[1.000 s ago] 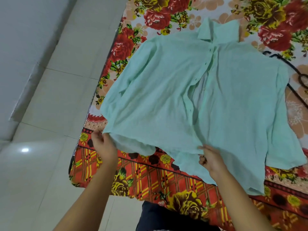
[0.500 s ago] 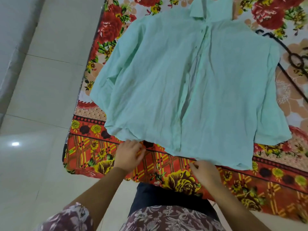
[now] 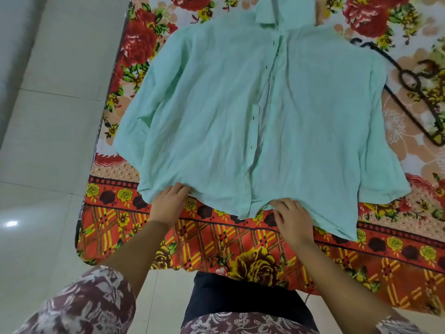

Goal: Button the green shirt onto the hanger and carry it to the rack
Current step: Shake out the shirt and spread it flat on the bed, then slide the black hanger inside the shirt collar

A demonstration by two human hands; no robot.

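Head view: a pale mint-green button-front shirt (image 3: 240,112) of crinkled fabric lies spread front-up, its placket partly open, on a red-and-orange floral bedspread (image 3: 216,239), collar at the far side and hem toward the person. Left hand (image 3: 169,203) rests at the hem's left corner, fingers curled onto the cloth edge — right hand (image 3: 292,219) pinches the hem near the placket's lower end. A dark metal wire hanger (image 3: 419,92) lies on the bedspread just beside the shirt's right sleeve.
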